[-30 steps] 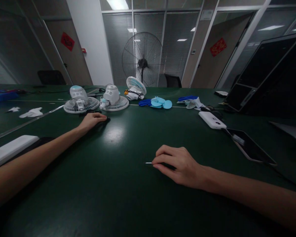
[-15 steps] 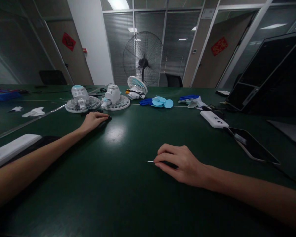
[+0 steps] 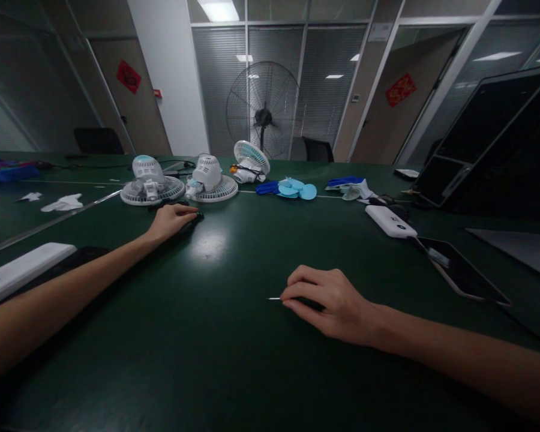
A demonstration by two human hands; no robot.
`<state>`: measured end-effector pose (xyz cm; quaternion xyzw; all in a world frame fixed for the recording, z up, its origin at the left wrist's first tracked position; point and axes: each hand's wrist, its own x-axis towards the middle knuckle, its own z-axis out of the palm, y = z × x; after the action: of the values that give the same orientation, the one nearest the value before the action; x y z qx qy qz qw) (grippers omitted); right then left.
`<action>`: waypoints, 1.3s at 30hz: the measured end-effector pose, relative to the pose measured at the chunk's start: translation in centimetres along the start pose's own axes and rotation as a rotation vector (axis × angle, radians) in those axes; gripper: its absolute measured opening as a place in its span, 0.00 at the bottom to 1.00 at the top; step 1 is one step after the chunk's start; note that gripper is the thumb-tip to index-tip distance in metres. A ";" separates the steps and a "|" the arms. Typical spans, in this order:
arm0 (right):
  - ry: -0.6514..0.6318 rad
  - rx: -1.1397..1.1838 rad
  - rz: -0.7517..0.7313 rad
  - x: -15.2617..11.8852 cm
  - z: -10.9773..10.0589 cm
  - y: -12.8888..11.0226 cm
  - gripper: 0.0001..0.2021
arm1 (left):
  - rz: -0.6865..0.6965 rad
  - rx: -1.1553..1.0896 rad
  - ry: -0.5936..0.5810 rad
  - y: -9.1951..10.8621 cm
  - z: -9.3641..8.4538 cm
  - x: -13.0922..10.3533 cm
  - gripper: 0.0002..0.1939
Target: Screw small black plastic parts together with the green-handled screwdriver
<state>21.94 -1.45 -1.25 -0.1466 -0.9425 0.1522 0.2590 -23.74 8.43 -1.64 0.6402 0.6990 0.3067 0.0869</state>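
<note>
Far out on the left, my left hand [image 3: 173, 221] rests low on the table, fingers closed around a small black object [image 3: 200, 215], mostly covered so its kind cannot be made out. Just beyond that hand are two white fan heads, a left one [image 3: 148, 171] and a right one [image 3: 207, 174], lying grille-down. Near the middle, my right hand [image 3: 330, 303] pinches what looks like a screwdriver [image 3: 273, 299]. Its thin silver shaft points left; the fingers hide its handle.
On the green table [image 3: 216, 360] are a third fan head [image 3: 249, 162], light-blue fan blades [image 3: 297, 188] and blue-and-white gloves [image 3: 353, 186]. At right lie a white power bank [image 3: 390, 221] and a phone-like dark slab [image 3: 463, 270]. A white box [image 3: 24, 270] sits beside my left forearm.
The view has shifted very slightly. Both hands keep their grips and stay in nearly the same places; the objects on the table have not moved.
</note>
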 end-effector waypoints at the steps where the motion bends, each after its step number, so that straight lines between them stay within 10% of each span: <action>1: 0.001 0.001 -0.001 0.0 0.0 0.0 0.07 | 0.002 0.007 -0.004 -0.1 0.0 0.0 0.26; 9: 0.036 -0.014 0.071 -0.1 0.3 0.4 0.09 | 0.099 0.001 -0.097 1.0 0.7 -0.5 0.25; 20: 0.078 0.056 0.123 0.3 -0.4 -0.2 0.09 | 0.496 -0.294 -0.611 14.5 3.5 -12.0 0.15; 39: 0.072 0.041 0.024 0.3 -0.1 -0.3 0.08 | 0.527 -0.380 -0.707 14.9 3.5 -13.4 0.13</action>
<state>21.71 -1.62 -0.90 -0.1578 -0.9274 0.1692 0.2940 -7.15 -3.29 -0.06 0.8333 0.3721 0.2041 0.3541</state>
